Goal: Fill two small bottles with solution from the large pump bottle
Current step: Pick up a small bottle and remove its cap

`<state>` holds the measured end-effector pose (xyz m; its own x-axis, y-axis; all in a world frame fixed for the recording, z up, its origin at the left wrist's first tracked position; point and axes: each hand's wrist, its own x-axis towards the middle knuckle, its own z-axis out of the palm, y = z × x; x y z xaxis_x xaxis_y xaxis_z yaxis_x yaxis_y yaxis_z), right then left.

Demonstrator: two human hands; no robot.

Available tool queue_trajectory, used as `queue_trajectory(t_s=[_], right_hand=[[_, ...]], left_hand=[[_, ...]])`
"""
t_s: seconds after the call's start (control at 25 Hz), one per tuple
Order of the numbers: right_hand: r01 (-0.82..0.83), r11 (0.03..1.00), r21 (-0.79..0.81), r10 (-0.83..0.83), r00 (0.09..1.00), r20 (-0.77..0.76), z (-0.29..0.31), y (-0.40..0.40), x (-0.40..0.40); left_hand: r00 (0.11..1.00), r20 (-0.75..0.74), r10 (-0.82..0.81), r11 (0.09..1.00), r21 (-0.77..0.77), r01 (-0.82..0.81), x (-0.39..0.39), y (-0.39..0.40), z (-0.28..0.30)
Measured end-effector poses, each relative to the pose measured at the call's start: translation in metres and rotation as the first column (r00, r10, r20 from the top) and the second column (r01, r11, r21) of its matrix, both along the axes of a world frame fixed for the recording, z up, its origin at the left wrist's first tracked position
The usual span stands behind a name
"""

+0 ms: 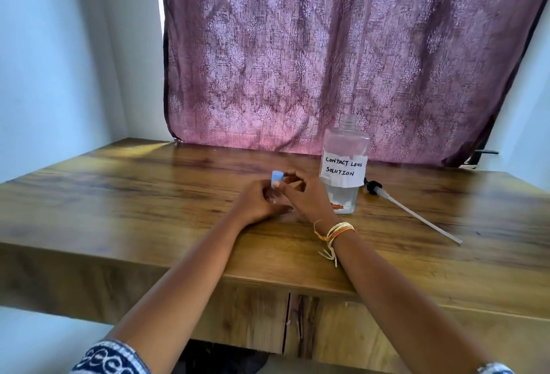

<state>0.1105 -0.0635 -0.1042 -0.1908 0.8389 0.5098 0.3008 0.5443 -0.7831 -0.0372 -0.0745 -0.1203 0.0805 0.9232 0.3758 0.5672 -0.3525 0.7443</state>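
Observation:
A large clear bottle (344, 162) labelled "contact lens solution" stands on the wooden table (148, 210) with its neck uncovered. Its pump head with a long white tube (416, 213) lies on the table to its right. In the middle, my left hand (256, 204) wraps around a small bottle (271, 199) with a light blue cap (276, 178). My right hand (303, 198) has its fingertips at that cap. Most of the small bottle is hidden by my fingers. A second small bottle cannot be made out.
A purple patterned curtain (327, 55) hangs behind the table's far edge. Pale walls close the left and right sides. The table's front edge (268, 281) runs under my forearms.

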Motion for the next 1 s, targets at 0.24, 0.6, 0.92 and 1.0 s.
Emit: queue_trajectory(t_s=[0.24, 0.6, 0.92, 1.0], right_hand=[[-0.092, 0.995, -0.046, 0.092, 0.996, 0.002, 0.0, 0.005, 0.002], [-0.107, 0.989, -0.098, 0.096, 0.989, -0.111, -0.002, 0.007, 0.001], [-0.072, 0.994, -0.077, 0.064, 0.993, -0.101, 0.002, 0.007, 0.0], [-0.132, 0.988, -0.083, 0.124, 0.988, -0.095, 0.007, 0.004, 0.001]], left_hand=[[0.925, 0.339, -0.171, 0.957, -0.168, 0.238, -0.025, -0.01, 0.007], [0.962, 0.265, -0.071, 0.988, -0.111, 0.103, -0.018, -0.013, 0.01], [0.987, 0.151, -0.055, 0.998, 0.044, 0.049, -0.009, -0.013, 0.006], [0.987, 0.147, -0.068, 0.997, 0.028, 0.065, -0.008, -0.013, 0.008]])
